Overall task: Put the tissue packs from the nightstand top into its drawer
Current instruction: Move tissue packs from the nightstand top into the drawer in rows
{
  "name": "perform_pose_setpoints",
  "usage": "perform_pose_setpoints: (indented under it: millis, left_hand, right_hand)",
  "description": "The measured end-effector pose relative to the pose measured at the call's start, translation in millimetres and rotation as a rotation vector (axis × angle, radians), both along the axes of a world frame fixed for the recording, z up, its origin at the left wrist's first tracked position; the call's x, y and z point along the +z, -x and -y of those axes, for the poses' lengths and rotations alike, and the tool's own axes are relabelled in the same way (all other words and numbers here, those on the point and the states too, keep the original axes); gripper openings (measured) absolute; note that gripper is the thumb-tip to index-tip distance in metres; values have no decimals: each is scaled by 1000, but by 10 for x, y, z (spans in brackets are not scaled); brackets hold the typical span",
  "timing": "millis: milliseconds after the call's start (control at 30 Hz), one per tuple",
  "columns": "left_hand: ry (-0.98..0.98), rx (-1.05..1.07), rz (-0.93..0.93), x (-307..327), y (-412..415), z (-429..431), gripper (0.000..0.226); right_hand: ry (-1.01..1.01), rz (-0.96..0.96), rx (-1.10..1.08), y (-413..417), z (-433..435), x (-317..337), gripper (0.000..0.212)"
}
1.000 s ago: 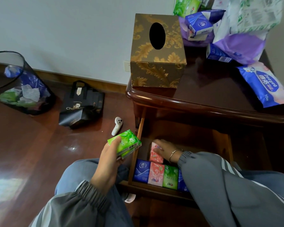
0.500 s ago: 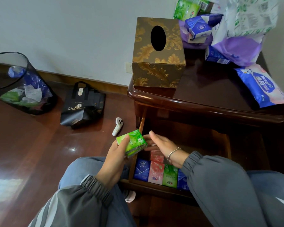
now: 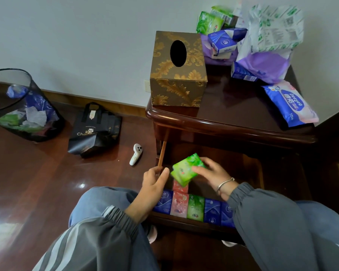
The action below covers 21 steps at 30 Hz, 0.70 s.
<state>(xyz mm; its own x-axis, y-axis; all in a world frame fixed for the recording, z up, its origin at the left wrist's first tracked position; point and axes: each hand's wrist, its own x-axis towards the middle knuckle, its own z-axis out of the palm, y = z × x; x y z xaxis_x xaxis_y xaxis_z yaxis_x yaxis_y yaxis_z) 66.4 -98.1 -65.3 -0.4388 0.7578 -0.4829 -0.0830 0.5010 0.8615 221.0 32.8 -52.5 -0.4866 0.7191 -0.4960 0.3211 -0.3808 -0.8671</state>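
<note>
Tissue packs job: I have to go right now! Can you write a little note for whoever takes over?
Left grip: open, holds nothing, by the drawer at its left wall.
Right grip: pinches the green pack above the open drawer.
Done: a row of five packs stands at the drawer's front, and a pink pack lies behind it.
Left to do: set the green pack in. Then bring down the two green packs and the blue packs from the nightstand top, and perhaps the wipes pack too.
</note>
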Motion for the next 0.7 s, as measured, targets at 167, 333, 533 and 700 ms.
perform_pose_setpoints:
  millis: [167, 333, 533, 700]
  left_hand:
    - [258, 14, -165, -192, 134, -6, 59]
    - [274, -46, -132, -273, 49, -35, 17]
    - [267, -97, -163, -249, 41, -30, 18]
    - [256, -101, -161, -278, 51, -41, 10]
  right_hand:
    - [-153, 289, -1, -452, -394, -345, 32]
    - [-248, 473, 209, -426, -550, -634, 54]
    - [-321, 656, 583, -239, -501, -862, 51]
    - [-352, 629, 564, -231, -346, -942, 50]
